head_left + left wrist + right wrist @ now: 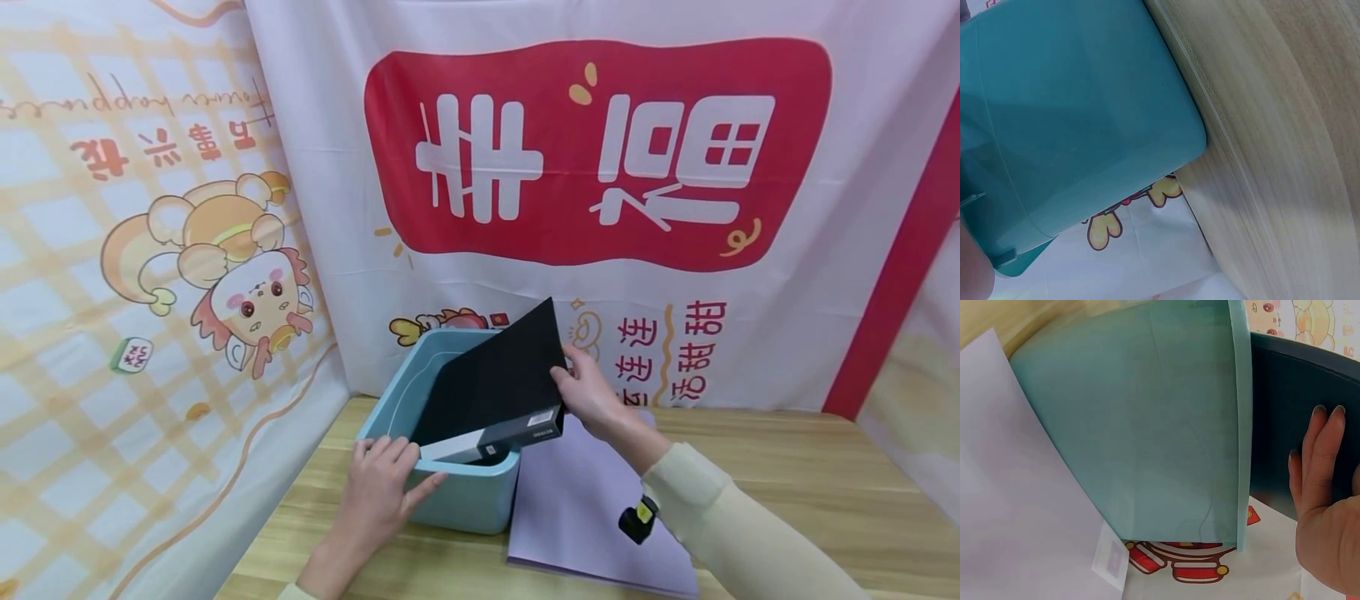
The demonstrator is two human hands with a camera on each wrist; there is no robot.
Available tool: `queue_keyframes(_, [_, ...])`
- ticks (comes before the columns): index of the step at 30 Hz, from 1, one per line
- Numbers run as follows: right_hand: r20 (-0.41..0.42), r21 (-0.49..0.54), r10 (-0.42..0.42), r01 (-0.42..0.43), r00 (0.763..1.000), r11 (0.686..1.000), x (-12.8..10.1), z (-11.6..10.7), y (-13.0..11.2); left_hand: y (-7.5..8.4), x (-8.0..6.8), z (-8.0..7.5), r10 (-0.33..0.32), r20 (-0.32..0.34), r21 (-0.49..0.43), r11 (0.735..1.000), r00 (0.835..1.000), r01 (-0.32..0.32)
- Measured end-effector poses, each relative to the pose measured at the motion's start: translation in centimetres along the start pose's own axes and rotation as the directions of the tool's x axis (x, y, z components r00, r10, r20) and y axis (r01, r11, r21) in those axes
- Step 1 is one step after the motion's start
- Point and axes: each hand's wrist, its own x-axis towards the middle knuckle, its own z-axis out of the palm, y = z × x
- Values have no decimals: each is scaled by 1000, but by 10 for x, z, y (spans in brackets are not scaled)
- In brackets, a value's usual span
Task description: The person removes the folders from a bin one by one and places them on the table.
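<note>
Black folder: my right grip (592, 392) grasps this folder (487, 383) by its right end, thumb on top and fingers spread against the underside; it slants, the left end down inside the bin, the right end raised above the rim.
Folder spine: the spine (457, 447) faces me, with a pale label strip along it.
Blue bin: the bin (465, 500) stands near the back left corner of the desk (802, 483); my left grip (378, 492) clasps its near left corner, fingers hooked over the rim, thumb outside.
Purple folder: this one (585, 500) lies just right of the bin, running forward from near the desk's back edge, partly beneath my right forearm.
Wrist gadget: a black piece with a yellow patch (637, 521) sits at my right cuff.
Wall cloth: a white sheet with a red panel (600, 62) hangs behind the desk's back edge.
</note>
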Motion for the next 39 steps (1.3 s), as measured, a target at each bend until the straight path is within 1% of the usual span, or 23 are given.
queue_keyframes(5, [-1,3,-31,31,1000,1000,-1,0,3,0,0,0,2,-5,-4,1000,1000,-2])
queue_keyframes(13, [-18,-26,-70,70,997,997,-2,1,4,-1,1,1,0,-11,6,1000,1000,0])
queue_keyframes(18, [-22,-15,-89,88,996,996,-1,2,6,-3,2,1,2,-9,-1,1000,1000,-2])
queue_keyframes(24, [-58,-24,-119,118,991,993,-1,2,7,-6,2,3,6,-7,-3,1000,1000,-6])
queue_keyframes(28, [-85,-29,-145,143,986,989,-2,0,6,-4,3,2,-3,-3,4,1000,1000,3])
queue_keyframes(39, [-103,3,-141,142,985,990,-5,-4,11,-3,3,0,0,9,16,1000,1000,0])
